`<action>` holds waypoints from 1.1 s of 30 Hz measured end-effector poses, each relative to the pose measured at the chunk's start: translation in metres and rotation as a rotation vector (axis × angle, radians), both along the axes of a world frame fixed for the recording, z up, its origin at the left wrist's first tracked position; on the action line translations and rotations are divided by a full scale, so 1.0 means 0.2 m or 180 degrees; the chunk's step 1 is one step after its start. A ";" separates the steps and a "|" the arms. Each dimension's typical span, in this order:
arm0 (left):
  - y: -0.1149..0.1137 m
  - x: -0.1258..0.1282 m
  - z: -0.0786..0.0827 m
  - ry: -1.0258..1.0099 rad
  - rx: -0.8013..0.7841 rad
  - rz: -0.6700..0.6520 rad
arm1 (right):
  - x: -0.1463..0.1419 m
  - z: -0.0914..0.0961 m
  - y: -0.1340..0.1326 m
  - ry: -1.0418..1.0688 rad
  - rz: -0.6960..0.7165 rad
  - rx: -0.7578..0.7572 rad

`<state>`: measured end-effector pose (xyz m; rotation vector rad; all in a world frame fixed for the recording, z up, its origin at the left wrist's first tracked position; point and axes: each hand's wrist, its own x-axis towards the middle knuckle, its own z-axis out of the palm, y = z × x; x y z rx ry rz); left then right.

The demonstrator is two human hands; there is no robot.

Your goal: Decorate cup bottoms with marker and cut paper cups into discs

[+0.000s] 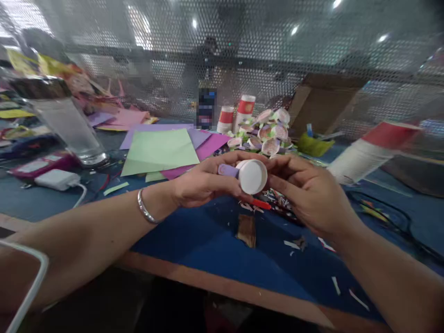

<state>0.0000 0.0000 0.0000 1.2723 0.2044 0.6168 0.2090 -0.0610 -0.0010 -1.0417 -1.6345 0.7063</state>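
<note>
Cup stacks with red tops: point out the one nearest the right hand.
The large stack at right, beside the right hand; the other two stacks stand farther back.

Paper cup [253,177] between the fingers [285,187], bottle [71,127] and paper sheets [159,150] left, cup stack [367,152] right.

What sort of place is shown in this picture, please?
Probably a craft workspace: sheets of coloured paper are piled on the blue table, paper scraps lie scattered near its front edge, and stacked cups are there too.

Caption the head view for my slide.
Left hand and right hand hold a white cup above a blue table.
</note>
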 end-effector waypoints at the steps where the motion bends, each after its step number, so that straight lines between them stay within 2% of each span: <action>1: 0.00 0.00 0.00 -0.0043 -0.0014 0.0054 | 0.01 0.00 0.00 -0.0023 -0.0038 -0.0004; 7: 0.01 -0.01 0.00 -0.0028 -0.0095 0.0014 | 0.02 0.03 -0.02 -0.0217 -0.0330 0.0027; 10: 0.02 -0.02 0.00 0.0259 0.0146 -0.0034 | 0.02 0.04 -0.03 -0.0283 -0.0495 0.0086; 12: 0.04 -0.04 0.02 0.0558 0.0587 -0.0061 | 0.02 0.04 -0.03 -0.0301 -0.0582 0.0087; 15: 0.05 -0.07 0.06 0.1153 0.1562 -0.0298 | 0.03 0.04 -0.02 -0.0381 -0.0648 0.0112; 19: 0.05 -0.11 0.12 0.1936 0.2813 -0.0462 | 0.03 0.04 -0.02 -0.0843 -0.0767 0.0162; 21: 0.06 -0.13 0.14 0.2280 0.3126 -0.0449 | 0.03 0.05 -0.02 -0.1107 -0.0804 0.0204; 25: 0.08 -0.16 0.17 0.2681 0.3435 -0.0437 | 0.04 0.05 -0.03 -0.1387 -0.0806 0.0245; 27: 0.08 -0.17 0.18 0.2761 0.3510 -0.0316 | 0.04 0.05 -0.03 -0.1459 -0.0758 0.0185; 29: 0.09 -0.16 0.17 0.2673 0.3491 -0.0010 | 0.05 0.04 -0.02 -0.1499 -0.0686 0.0109; 33: 0.09 -0.12 0.14 0.2207 0.3211 0.1048 | 0.07 0.04 -0.01 -0.1720 -0.0669 -0.0066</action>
